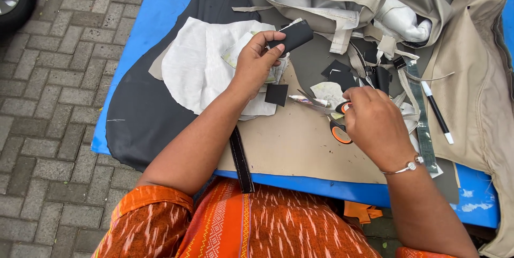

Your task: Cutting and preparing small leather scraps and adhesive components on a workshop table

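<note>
Your left hand (259,60) pinches a small black folded piece (292,37) between thumb and fingertips; keep that grip firm near its lower end. Its long axis runs up and to the right, away from your palm. Your right hand (375,124) is closed over orange-handled scissors (339,129), blades pointing leftward.
</note>
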